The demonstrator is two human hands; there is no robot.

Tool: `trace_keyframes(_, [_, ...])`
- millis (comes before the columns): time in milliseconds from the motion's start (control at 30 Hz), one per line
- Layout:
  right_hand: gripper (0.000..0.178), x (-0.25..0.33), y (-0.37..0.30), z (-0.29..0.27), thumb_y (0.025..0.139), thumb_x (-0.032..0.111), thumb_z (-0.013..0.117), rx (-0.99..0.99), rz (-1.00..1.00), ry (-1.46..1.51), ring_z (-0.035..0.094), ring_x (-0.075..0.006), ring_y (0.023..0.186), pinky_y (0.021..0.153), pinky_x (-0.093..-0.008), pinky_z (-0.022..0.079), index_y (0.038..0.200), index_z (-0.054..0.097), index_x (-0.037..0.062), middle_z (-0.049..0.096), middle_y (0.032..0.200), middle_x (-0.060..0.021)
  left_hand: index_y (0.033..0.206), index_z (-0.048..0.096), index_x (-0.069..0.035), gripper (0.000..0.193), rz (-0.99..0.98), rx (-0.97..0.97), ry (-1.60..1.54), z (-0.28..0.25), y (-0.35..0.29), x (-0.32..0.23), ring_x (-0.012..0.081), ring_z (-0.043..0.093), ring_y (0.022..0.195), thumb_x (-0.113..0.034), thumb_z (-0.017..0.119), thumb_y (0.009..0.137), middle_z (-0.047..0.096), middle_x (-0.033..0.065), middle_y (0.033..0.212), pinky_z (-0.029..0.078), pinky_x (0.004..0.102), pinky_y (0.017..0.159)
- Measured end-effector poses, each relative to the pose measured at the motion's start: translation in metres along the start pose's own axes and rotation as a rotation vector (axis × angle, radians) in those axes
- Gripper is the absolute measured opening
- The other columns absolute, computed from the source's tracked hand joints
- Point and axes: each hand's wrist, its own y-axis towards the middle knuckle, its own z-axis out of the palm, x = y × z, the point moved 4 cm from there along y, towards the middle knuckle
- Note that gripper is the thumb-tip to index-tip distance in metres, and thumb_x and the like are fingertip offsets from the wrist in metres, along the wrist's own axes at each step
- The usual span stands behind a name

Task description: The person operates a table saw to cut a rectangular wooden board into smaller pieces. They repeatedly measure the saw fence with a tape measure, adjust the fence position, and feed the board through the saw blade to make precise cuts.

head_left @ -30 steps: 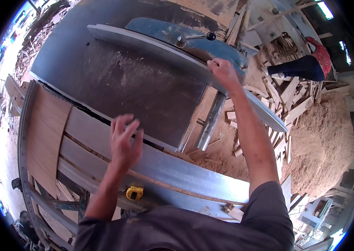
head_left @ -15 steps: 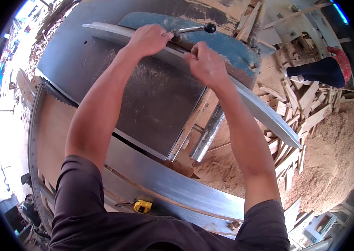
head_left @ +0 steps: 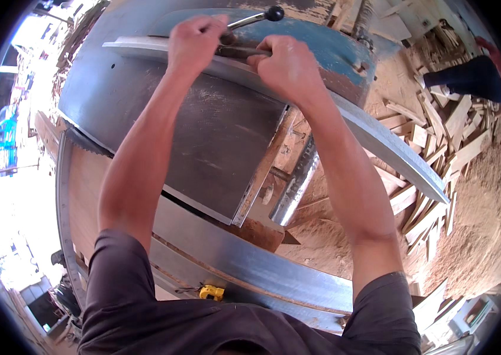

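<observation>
On the dark flat table of a saw (head_left: 215, 142) lies a long grey metal fence (head_left: 392, 142), running from upper left to lower right. Behind it is a metal lever (head_left: 247, 21) with a black ball knob. My left hand (head_left: 194, 44) is closed beside the lever's base, blurred, and what its fingers grip is hidden. My right hand (head_left: 289, 66) has its fingers curled and its thumb pressed on the end of a short flat metal bar (head_left: 239, 52) behind the fence. A blue-painted plate (head_left: 321, 50) extends behind both hands.
Toward me runs a silver sliding table (head_left: 244, 254) with a yellow tape measure (head_left: 211, 292) on it. A toothed saw blade (head_left: 87, 141) shows at left. Wood offcuts (head_left: 431, 213) and a sawdust heap (head_left: 481, 213) lie at right, near a dark-clothed leg (head_left: 466, 80).
Both hands have moved farther away from me, and the lever has shifted up and left with them. The flat bar now shows between the hands. The view has shifted slightly.
</observation>
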Motion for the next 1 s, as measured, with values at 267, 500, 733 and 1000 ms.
trace_keyframes(267, [0.014, -0.051, -0.159, -0.124, 0.087, 0.009, 0.068, -0.093, 0.183, 0.311, 0.061, -0.0270, 0.068, 0.066, -0.0328, 0.049, 0.096, 0.064, 0.0003, 0.066, 0.080, -0.0139, 0.119, 0.068, -0.004, 0.051, 0.010, -0.235, 0.055, 0.018, 0.022, 0.020, 0.0298, 0.065, 0.098, -0.047, 0.051, 0.098, 0.071, 0.0170, 0.105, 0.046, 0.0400, 0.092])
trace_keyframes(500, [0.010, -0.177, -0.288, -0.080, 0.086, 0.005, 0.066, 0.383, 0.246, 0.033, 0.064, -0.0293, 0.079, 0.069, -0.0442, 0.051, 0.090, 0.058, 0.0010, 0.064, 0.087, -0.0159, 0.126, 0.064, -0.007, 0.056, 0.026, 0.170, 0.316, 0.050, 0.024, 0.008, 0.0351, 0.061, 0.112, -0.050, 0.037, 0.102, 0.067, 0.0190, 0.118, 0.042, 0.0450, 0.099])
trace_keyframes(733, [0.014, -0.358, -0.265, -0.051, 0.084, 0.008, 0.068, 0.171, 0.519, 0.127, 0.058, -0.0196, 0.074, 0.070, -0.0385, 0.047, 0.096, 0.062, 0.0025, 0.061, 0.079, -0.0089, 0.099, 0.070, 0.002, 0.055, -0.093, 0.111, 0.209, 0.044, 0.016, 0.005, 0.0203, 0.058, 0.069, -0.046, 0.044, 0.102, 0.064, 0.0114, 0.078, 0.046, 0.0387, 0.070])
trace_keyframes(1000, [0.009, -0.416, -0.139, 0.001, 0.086, 0.009, 0.066, -0.088, 0.355, 0.476, 0.051, -0.0148, 0.070, 0.064, -0.0340, 0.043, 0.092, 0.060, 0.0056, 0.054, 0.073, -0.0023, 0.107, 0.071, 0.006, 0.059, -0.123, 0.154, 0.160, 0.044, 0.021, 0.006, 0.0212, 0.063, 0.091, -0.046, 0.043, 0.104, 0.072, 0.0148, 0.100, 0.045, 0.0343, 0.086])
